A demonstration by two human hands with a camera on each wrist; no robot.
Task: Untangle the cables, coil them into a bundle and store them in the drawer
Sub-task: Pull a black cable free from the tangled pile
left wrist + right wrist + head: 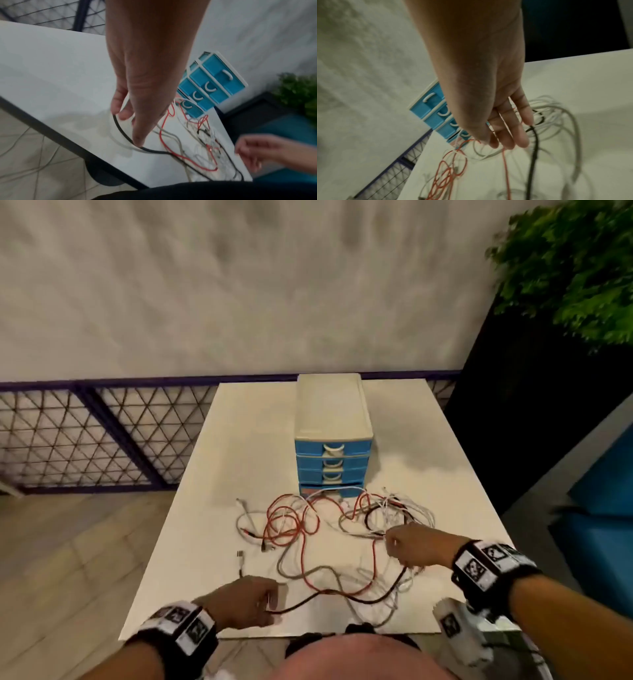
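nearest, left hand [239,601] is pinching the black cable [120,129], which is running rightward across the table [212,474] into the tangle [342,525]; right hand [416,546], fingers [510,129] loosely spread, is hovering over it. drawer unit [332,453] is sitting just behind.

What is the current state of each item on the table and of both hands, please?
Cables: tangled, loose on table.
Black cable: pinched by left hand.
Drawers: upper three shut; bottom one unclear.
Left hand: pinches black cable.
Right hand: over the tangle, fingers straight; grip unclear.
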